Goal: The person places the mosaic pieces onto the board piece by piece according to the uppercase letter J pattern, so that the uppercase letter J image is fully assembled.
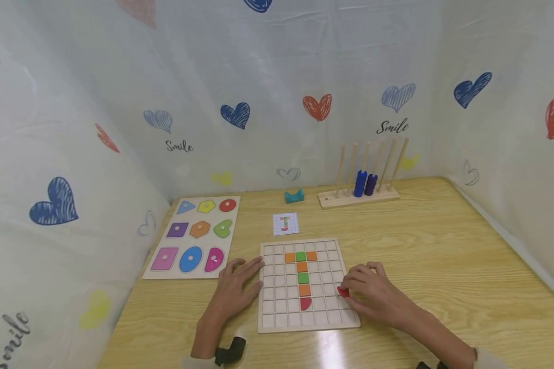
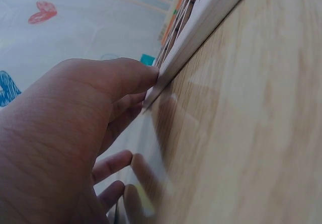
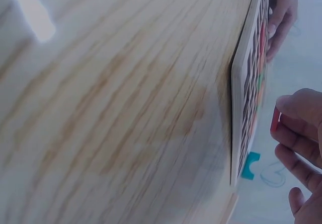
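A square wooden grid board [image 1: 279, 322] lies on the table between the hands. Orange and green square tiles [image 1: 303, 278] form a T-like column on it, with a red quarter-round tile [image 1: 306, 304] at the bottom. My left hand [image 1: 233, 287] rests at the board's left edge, thumb and fingertips against its side, as the left wrist view shows too. Over the board's right edge, my right hand [image 1: 374, 294] pinches a small red tile [image 3: 275, 119] between thumb and fingers. Beyond the board lies a pattern card [image 1: 279, 217] with a J-like figure.
At the left is a shape puzzle board [image 1: 163, 274] with knobbed colourful pieces. A wooden peg stand [image 1: 330, 201] with blue and dark purple beads stands at the back right, a teal holder [image 1: 294, 196] left of it. A printed curtain [image 1: 277, 66] surrounds the table [image 1: 443, 246].
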A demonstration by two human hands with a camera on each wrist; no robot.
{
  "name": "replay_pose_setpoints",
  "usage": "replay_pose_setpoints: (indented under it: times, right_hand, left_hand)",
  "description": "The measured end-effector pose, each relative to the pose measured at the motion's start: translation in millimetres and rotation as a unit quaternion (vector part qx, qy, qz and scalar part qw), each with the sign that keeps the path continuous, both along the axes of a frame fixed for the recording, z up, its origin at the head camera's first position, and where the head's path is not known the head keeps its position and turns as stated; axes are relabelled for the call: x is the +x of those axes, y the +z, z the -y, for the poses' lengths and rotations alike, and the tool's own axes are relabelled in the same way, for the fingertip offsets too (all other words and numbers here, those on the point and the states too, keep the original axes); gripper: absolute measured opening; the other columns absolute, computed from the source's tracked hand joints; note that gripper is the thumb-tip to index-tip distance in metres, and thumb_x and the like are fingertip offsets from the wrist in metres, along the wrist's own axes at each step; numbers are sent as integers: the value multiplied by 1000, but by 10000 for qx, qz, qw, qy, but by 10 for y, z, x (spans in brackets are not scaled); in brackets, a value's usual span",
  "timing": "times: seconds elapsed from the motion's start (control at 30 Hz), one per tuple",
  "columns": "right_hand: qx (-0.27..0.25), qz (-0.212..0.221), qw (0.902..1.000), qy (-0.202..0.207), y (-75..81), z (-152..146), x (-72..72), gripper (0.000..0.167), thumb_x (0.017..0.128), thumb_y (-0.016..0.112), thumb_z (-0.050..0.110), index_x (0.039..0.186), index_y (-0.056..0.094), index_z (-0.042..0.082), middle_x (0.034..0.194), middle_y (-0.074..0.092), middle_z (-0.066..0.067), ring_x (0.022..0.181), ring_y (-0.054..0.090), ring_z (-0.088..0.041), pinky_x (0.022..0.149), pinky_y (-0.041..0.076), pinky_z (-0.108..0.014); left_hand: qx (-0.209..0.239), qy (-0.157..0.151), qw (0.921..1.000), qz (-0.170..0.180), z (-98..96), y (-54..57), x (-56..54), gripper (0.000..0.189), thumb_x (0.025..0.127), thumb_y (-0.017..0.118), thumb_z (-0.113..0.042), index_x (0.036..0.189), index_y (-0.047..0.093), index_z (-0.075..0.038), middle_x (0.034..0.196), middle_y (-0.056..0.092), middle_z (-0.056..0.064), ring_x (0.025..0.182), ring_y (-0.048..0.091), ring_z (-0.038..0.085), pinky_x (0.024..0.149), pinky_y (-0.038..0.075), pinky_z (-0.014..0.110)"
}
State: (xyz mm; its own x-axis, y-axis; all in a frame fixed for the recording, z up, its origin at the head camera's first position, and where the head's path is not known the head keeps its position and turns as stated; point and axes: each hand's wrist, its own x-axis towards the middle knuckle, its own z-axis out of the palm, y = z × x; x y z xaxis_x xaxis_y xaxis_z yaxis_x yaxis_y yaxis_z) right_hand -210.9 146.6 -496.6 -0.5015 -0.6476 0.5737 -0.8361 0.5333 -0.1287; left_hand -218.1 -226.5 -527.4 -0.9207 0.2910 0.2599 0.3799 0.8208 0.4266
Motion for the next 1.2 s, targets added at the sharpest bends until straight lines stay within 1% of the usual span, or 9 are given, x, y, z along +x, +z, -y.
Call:
replay_pose_setpoints:
  times: [0.23, 0.37, 0.5, 0.67, 0.83, 1.2]
  right_hand:
    - [-30, -13, 10000, 79, -2, 25, -9, 28, 66, 87, 9, 87, 71, 19, 94, 66, 12, 93, 59, -12, 82, 34, -45]
    - [-70, -6, 9999, 122, -11, 44, -17, 28, 66, 87, 9, 87, 71, 19, 94, 67, 12, 93, 59, -12, 82, 34, -44]
    - [-16, 65, 10000, 58, -12, 66, -18, 27, 67, 88, 11, 87, 72, 19, 94, 68, 12, 95, 60, -12, 83, 34, -44]
    - [74, 115, 9999, 16, 10, 95, -12, 27, 67, 89, 12, 88, 72, 19, 95, 68, 12, 96, 60, -13, 83, 36, -45]
    - [108, 103, 9999, 54, 20, 123, -9, 26, 68, 89, 13, 88, 72, 18, 96, 68, 11, 97, 60, -13, 83, 36, -45]
    - [41, 100, 9998, 163, 10, 163, -20, 28, 67, 89, 12, 88, 72, 18, 97, 68, 10, 98, 60, -14, 84, 34, -45]
  left_hand:
    - [11, 24, 10000, 2, -7, -6, -5, 48, 93, 66, -31, 140, 61, -22, 147, 53, -7, 132, 40, 33, 103, 30, 61]
    - [-33, 61, 9999, 116, -11, 7, 0, 48, 94, 65, -32, 141, 60, -23, 148, 52, -8, 133, 39, 33, 104, 29, 61]
    - [-72, 81, 9997, 228, -12, 10, -3, 49, 94, 64, -33, 142, 59, -25, 150, 50, -9, 135, 38, 32, 105, 28, 61]
    - [-104, 87, 9998, 171, -13, 3, -3, 49, 94, 64, -33, 142, 59, -24, 149, 50, -8, 134, 38, 33, 105, 29, 61]
    - [-110, 120, 9997, 200, -12, 15, 4, 49, 94, 64, -33, 142, 59, -23, 149, 51, -7, 134, 38, 33, 105, 29, 61]
    - [-31, 108, 9997, 202, 1, -16, -11, 49, 94, 65, -35, 141, 59, -26, 149, 50, -10, 135, 37, 30, 105, 29, 58]
